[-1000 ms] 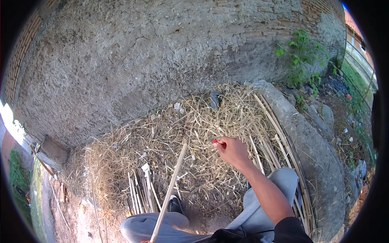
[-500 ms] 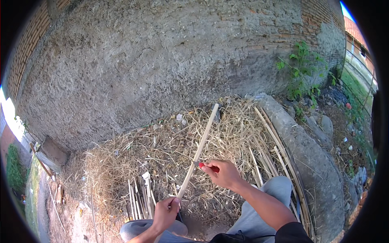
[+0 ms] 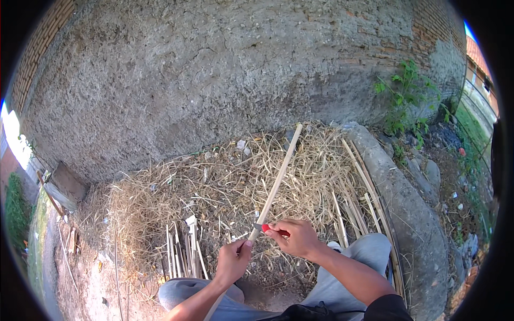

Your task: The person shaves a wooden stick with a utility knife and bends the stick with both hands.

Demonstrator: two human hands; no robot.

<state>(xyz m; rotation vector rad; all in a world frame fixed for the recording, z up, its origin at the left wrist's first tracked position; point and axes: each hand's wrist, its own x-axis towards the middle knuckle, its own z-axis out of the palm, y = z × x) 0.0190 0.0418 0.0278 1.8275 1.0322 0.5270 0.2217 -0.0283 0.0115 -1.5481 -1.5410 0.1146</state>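
A long, pale strip of split wood, perhaps bamboo point(image 3: 282, 174), slants up and away from me toward the wall. My left hand point(image 3: 234, 262) grips its near end, thumb along the top. Closed around the red handle of a small knife point(image 3: 264, 228) is my right hand point(image 3: 295, 237). The knife's short blade lies across the strip, just beyond my left thumb. Both hands are close together in front of my knees.
Curly shavings point(image 3: 155, 214) cover the ground before me. Upright thin strips point(image 3: 182, 251) stand by my left knee, and longer strips point(image 3: 367, 176) lie at the right along a concrete kerb point(image 3: 407, 214). A rough plastered wall point(image 3: 203, 85) rises behind; a green plant point(image 3: 407, 96) grows at its foot.
The knife has slid down the strip toward my left hand, so my hands are nearer each other. My left hand has risen slightly to the right; the strip's far end has shifted up and right.
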